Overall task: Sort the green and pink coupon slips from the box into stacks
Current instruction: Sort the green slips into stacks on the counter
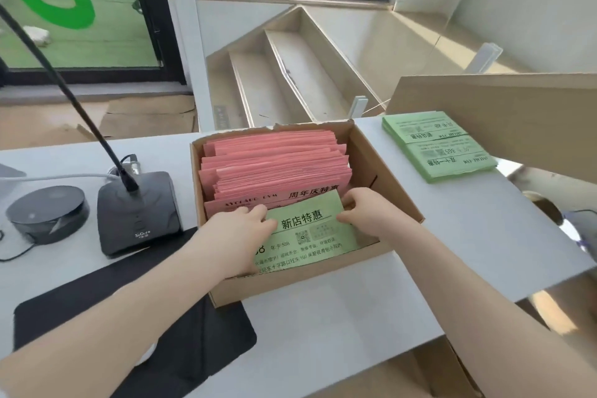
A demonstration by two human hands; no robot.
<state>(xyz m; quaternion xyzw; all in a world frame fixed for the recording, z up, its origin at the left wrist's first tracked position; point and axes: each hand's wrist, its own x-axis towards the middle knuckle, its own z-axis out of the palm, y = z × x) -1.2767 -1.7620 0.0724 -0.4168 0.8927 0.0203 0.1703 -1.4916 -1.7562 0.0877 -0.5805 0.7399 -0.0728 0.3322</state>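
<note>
An open cardboard box stands on the white counter. A row of pink coupon slips fills its far part, standing on edge. A green slip with black print leans at the near end of the row. My left hand holds the green slip's left edge, fingers over its top corner. My right hand pinches its upper right corner, fingers curled behind it. A stack of green slips lies on the counter to the right of the box.
A black microphone base with a gooseneck stands left of the box, a round black device beside it. A black mat lies under my left forearm. A tan board overhangs at right. The counter edge runs near right.
</note>
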